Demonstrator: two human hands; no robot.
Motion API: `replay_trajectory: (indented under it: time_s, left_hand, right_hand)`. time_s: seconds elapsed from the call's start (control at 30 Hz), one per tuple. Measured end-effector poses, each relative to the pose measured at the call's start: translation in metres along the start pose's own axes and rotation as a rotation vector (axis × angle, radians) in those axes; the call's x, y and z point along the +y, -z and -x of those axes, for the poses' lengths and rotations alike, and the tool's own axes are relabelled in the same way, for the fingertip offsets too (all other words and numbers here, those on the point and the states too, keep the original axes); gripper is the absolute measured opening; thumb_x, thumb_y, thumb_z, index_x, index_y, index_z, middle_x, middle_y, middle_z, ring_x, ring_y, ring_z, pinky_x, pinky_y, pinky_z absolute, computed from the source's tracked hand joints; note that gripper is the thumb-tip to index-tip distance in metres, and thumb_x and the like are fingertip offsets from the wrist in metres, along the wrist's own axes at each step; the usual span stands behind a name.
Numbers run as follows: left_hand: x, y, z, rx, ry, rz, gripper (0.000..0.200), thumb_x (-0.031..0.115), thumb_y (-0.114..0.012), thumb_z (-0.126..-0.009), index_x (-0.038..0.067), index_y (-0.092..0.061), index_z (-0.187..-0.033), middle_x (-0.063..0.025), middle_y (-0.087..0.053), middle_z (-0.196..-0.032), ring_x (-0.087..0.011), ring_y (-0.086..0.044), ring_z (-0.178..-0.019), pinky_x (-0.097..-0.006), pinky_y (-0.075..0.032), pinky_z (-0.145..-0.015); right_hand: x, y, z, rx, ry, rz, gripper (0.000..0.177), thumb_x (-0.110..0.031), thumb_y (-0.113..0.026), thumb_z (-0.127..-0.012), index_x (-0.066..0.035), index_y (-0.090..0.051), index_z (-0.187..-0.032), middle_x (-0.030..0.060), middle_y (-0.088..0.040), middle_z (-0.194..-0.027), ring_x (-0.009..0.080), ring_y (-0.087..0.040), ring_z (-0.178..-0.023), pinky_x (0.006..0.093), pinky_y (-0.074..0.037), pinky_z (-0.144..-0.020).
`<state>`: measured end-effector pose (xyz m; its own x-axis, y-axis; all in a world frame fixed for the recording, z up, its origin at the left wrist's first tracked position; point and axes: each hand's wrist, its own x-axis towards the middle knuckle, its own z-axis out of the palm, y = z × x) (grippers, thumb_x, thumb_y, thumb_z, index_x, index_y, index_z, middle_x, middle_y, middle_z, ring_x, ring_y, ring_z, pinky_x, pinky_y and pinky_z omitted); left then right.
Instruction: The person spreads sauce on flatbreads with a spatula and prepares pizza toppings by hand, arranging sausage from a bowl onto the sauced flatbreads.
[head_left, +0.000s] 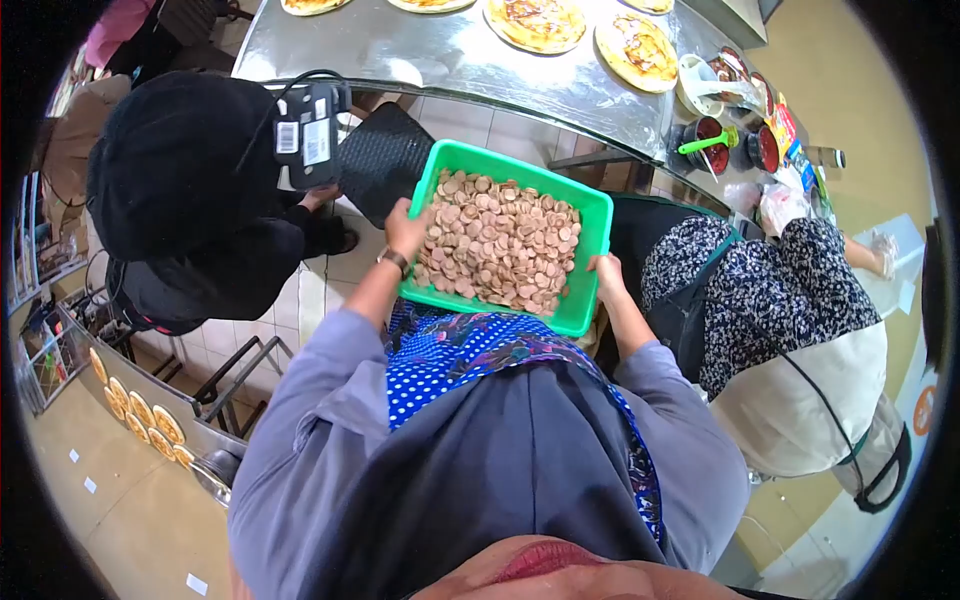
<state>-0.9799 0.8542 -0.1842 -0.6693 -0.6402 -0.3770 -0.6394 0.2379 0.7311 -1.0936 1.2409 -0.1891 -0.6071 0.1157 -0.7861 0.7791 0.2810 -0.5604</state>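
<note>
A green plastic tub (520, 165) is held level in front of my body. Many round, pinkish-brown slices (500, 240), which look like sliced sausage, fill it. At the tub's left wall, my left hand (406, 232) is closed on the rim, with a watch on the wrist. My right hand (607, 275) grips the right wall near the front corner. Some fingers of both hands are hidden by the tub.
Ahead is a metal table (420, 60) with several sauced flatbreads (640, 52) and tubs of red sauce (708, 150). One person in black (190, 180) stands at left, another in a patterned top (770, 290) at right. A black textured seat (385, 160) is beside the tub.
</note>
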Motion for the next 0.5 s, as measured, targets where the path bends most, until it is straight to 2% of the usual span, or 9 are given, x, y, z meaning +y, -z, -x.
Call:
replay_trajectory:
  time_s: [0.1, 0.17, 0.23, 0.27, 0.3, 0.37, 0.4, 0.43, 0.5]
  left_hand:
    - [-0.023, 0.012, 0.036, 0.154, 0.030, 0.154, 0.038, 0.039, -0.069, -0.081, 0.003, -0.056, -0.076, -0.0107, -0.059, -0.067, -0.0214, -0.054, -0.060, -0.0376, -0.044, -0.060]
    - [-0.065, 0.038, 0.027, 0.301, 0.003, 0.104, 0.043, 0.043, -0.062, -0.086, 0.003, -0.054, -0.073, -0.0118, -0.056, -0.064, -0.0210, -0.051, -0.059, -0.0389, -0.042, -0.059]
    - [-0.056, 0.078, 0.026, 0.383, 0.029, 0.036, 0.049, 0.046, -0.055, -0.090, 0.000, -0.053, -0.073, -0.0162, -0.054, -0.064, -0.0220, -0.050, -0.060, -0.0391, -0.041, -0.060]
    - [-0.053, 0.096, 0.024, 0.398, 0.050, -0.017, 0.049, 0.045, -0.055, -0.090, -0.001, -0.054, -0.075, -0.0176, -0.055, -0.065, -0.0221, -0.051, -0.060, -0.0398, -0.042, -0.060]
    - [-0.056, 0.107, 0.024, 0.432, -0.059, 0.062, 0.050, 0.046, -0.056, -0.089, -0.003, -0.056, -0.078, -0.0191, -0.056, -0.066, -0.0249, -0.053, -0.060, -0.0402, -0.043, -0.061]
    - [-0.037, 0.131, 0.029, 0.514, -0.048, -0.072, 0.050, 0.046, -0.058, -0.087, -0.003, -0.058, -0.081, -0.0222, -0.059, -0.070, -0.0302, -0.058, -0.062, -0.0401, -0.045, -0.062]
    - [-0.025, 0.148, 0.033, 0.496, -0.060, -0.099, 0.049, 0.046, -0.059, -0.087, -0.003, -0.059, -0.084, -0.0232, -0.060, -0.073, -0.0330, -0.060, -0.066, -0.0403, -0.045, -0.063]
    - [-0.018, 0.162, 0.037, 0.473, -0.065, -0.123, 0.049, 0.046, -0.060, -0.086, -0.003, -0.060, -0.086, -0.0242, -0.061, -0.075, -0.0359, -0.062, -0.069, -0.0405, -0.046, -0.063]
    - [-0.015, 0.195, 0.036, 0.465, -0.112, -0.173, 0.048, 0.046, -0.060, -0.086, -0.002, -0.062, -0.089, -0.0256, -0.062, -0.078, -0.0347, -0.066, -0.078, -0.0416, -0.047, -0.067]
  right_hand:
    - [-0.016, -0.040, 0.004, 0.063, 0.166, 0.032, 0.013, -0.004, -0.051, -0.068, -0.001, -0.056, -0.079, 0.0079, -0.055, -0.074, 0.0202, -0.053, -0.065, 0.0346, -0.043, -0.059]
    - [-0.003, -0.062, -0.014, -0.046, 0.309, -0.003, 0.012, -0.014, -0.055, -0.077, -0.005, -0.055, -0.085, 0.0040, -0.052, -0.076, 0.0159, -0.050, -0.068, 0.0312, -0.041, -0.063]
    - [-0.017, -0.087, 0.005, -0.125, 0.388, -0.023, 0.019, -0.025, -0.058, -0.082, -0.007, -0.055, -0.085, 0.0026, -0.050, -0.077, 0.0148, -0.047, -0.070, 0.0297, -0.040, -0.065]
    - [-0.021, -0.090, 0.004, -0.190, 0.265, 0.003, 0.029, -0.035, -0.059, -0.084, -0.006, -0.057, -0.087, 0.0034, -0.053, -0.076, 0.0166, -0.051, -0.071, 0.0301, -0.042, -0.067]
    - [-0.029, -0.090, 0.012, -0.206, 0.276, 0.014, 0.029, -0.035, -0.059, -0.084, -0.006, -0.057, -0.087, 0.0034, -0.053, -0.076, 0.0166, -0.051, -0.071, 0.0301, -0.042, -0.067]
    - [-0.046, -0.088, 0.031, -0.565, -0.041, 0.165, 0.034, -0.038, -0.058, -0.083, -0.005, -0.059, -0.091, 0.0062, -0.059, -0.079, 0.0192, -0.058, -0.075, 0.0322, -0.044, -0.072]
    - [-0.045, -0.089, 0.032, -0.680, -0.026, 0.230, 0.044, -0.041, -0.058, -0.083, -0.003, -0.061, -0.103, 0.0115, -0.065, -0.088, 0.0217, -0.063, -0.084, 0.0351, -0.046, -0.081]
    - [-0.043, -0.091, 0.035, -0.694, -0.017, 0.247, 0.044, -0.041, -0.058, -0.083, -0.003, -0.061, -0.103, 0.0115, -0.065, -0.088, 0.0217, -0.063, -0.084, 0.0351, -0.046, -0.081]
    - [-0.049, -0.106, 0.057, -0.894, -0.004, 0.298, 0.051, -0.041, -0.059, -0.082, -0.001, -0.057, -0.114, 0.0143, -0.065, -0.103, 0.0200, -0.063, -0.093, 0.0327, -0.044, -0.092]
